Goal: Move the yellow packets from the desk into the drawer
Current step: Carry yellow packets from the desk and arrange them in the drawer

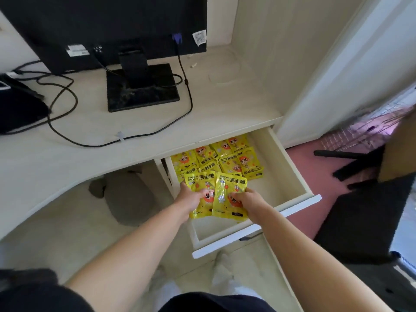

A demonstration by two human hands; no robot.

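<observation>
Bright, soft daylight, strongest at right. Dim shadow beneath desk [67, 158] front edge. Glare streak on held yellow packets [221, 194]. Wide-angle bowing at frame edges; lower corners blurred.

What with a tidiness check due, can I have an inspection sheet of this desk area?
Surface: pale desk, no yellow packets seen on it.
Job's things: drawer open; pile of packets at its back; two more held above it.
Clutter: monitor on its stand; dark object at left edge.
Hands: left hand grips the left packet, right hand the right packet.
Cables: black cables loop across the desk, one in a white clip.
Surroundings: pink floor, cardboard box at right.
</observation>
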